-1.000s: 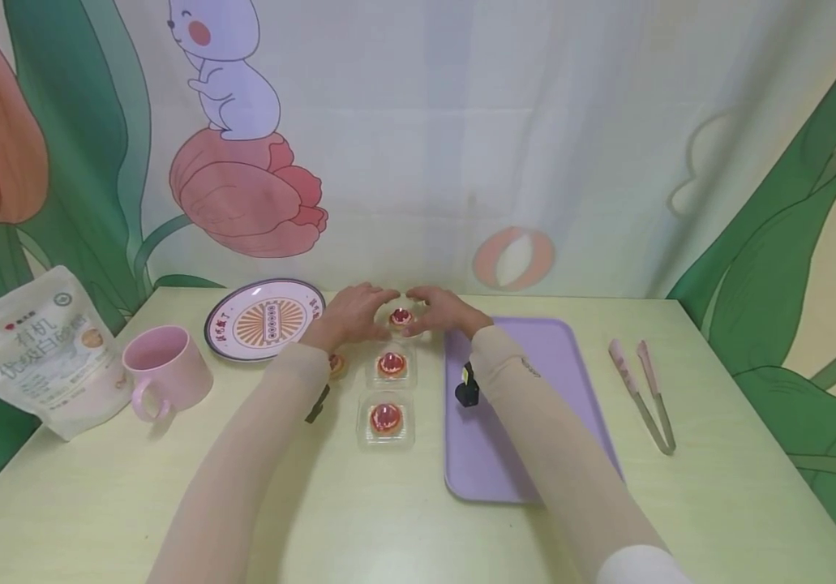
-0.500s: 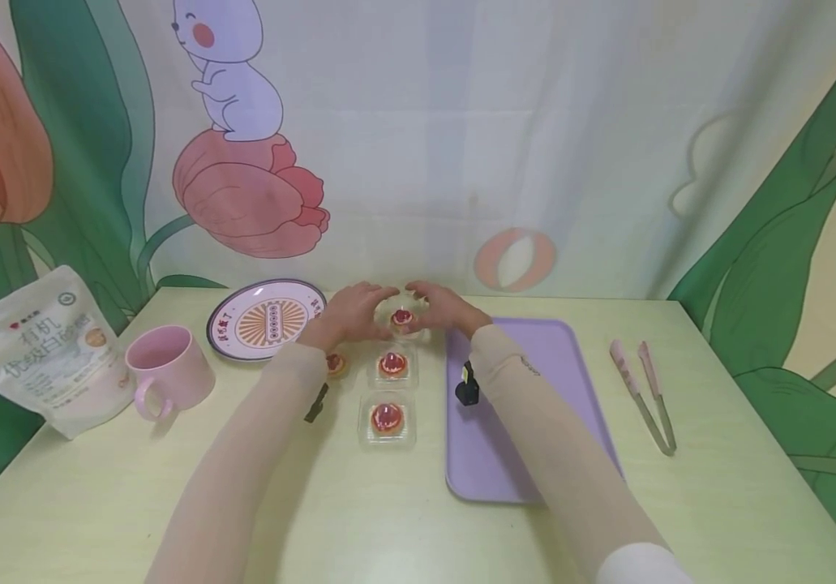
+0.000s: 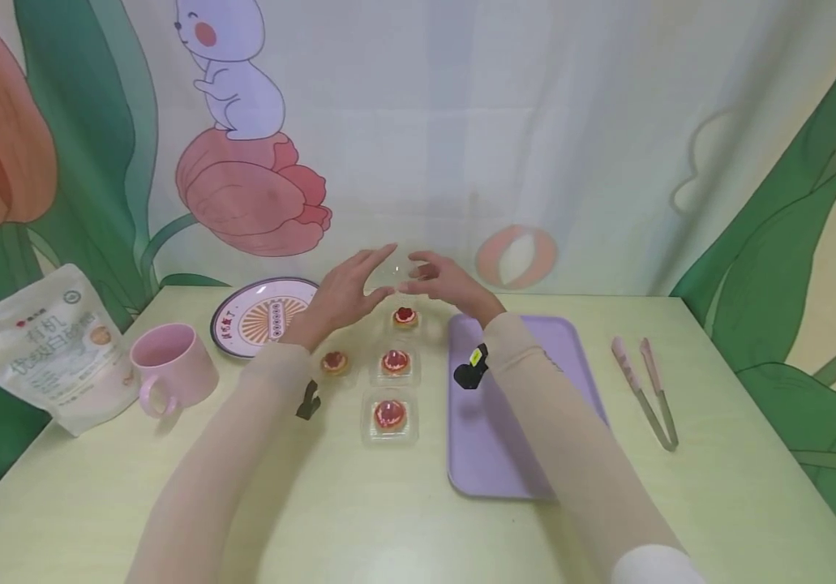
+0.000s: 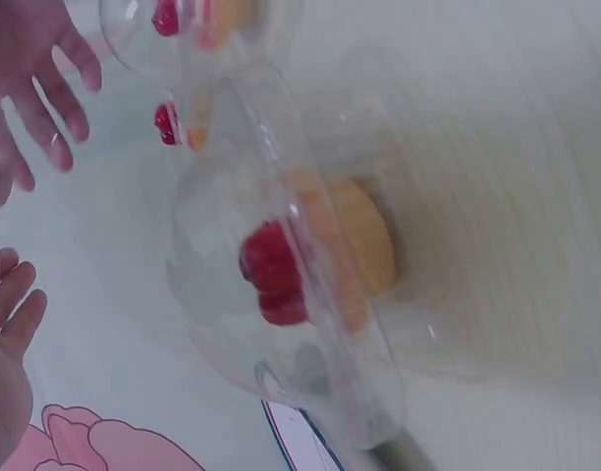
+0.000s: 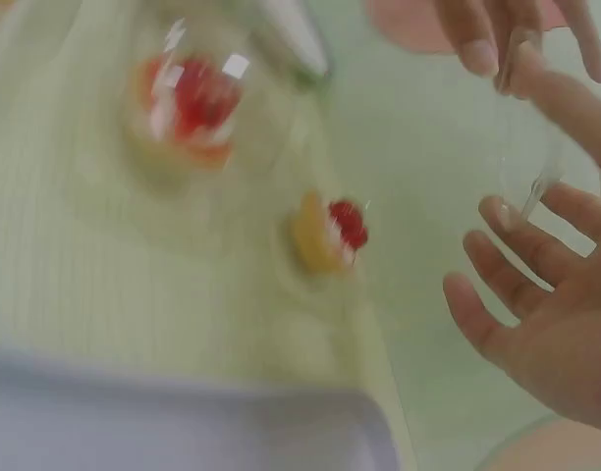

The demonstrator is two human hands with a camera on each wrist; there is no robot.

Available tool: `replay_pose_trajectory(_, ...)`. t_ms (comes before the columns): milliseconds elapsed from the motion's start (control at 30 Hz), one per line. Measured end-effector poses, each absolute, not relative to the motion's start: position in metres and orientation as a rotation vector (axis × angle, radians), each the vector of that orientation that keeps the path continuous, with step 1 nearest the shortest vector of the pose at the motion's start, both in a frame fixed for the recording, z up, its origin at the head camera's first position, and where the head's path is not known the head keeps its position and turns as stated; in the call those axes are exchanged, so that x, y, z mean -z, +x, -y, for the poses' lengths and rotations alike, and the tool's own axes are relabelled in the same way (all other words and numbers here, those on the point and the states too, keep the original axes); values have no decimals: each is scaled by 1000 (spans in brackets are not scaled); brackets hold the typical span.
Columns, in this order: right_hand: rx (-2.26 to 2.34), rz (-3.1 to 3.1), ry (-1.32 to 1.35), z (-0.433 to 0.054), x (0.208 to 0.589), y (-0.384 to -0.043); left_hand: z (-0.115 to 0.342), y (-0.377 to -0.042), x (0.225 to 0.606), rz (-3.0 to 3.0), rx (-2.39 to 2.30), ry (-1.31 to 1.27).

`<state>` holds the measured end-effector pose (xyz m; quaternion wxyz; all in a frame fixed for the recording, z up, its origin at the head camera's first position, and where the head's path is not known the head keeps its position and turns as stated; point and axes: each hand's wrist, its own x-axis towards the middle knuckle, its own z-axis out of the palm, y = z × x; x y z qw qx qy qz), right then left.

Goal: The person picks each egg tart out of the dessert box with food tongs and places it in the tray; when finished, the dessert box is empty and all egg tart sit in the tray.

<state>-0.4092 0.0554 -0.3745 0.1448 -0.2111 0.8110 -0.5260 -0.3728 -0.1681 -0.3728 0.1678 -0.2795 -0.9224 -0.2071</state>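
Note:
In the head view my left hand and right hand hold a clear plastic dome lid between them, raised above the farthest fruit tart. That tart shows uncovered below the lid, red fruit on a pale crust. In the right wrist view the right hand's thumb and fingers span the lid, and the left fingertips meet its top edge. Nearer stand two more tarts in clear boxes, a middle one and a front one. Another domed tart fills the left wrist view.
A lilac tray lies right of the tarts, under my right forearm. Beyond it are pink-handled tongs. At left are a patterned plate, a pink mug and a white spouted pouch. A printed curtain hangs behind the table.
Both hands have risen from around the farthest tart, carrying its clear lid up off it. The tart stays on the table, and the left tart, earlier partly behind my arm, shows fully.

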Motion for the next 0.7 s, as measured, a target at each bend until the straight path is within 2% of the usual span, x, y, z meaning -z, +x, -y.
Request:
replay_pose_trajectory(267,1817,-1882,-478,-52,367,-401,168,-368,371,2404,642,-774)
replay_pose_trajectory(700,1919,-1698,-418,-42,361,-392,170,-366,375,2320,704,-627)
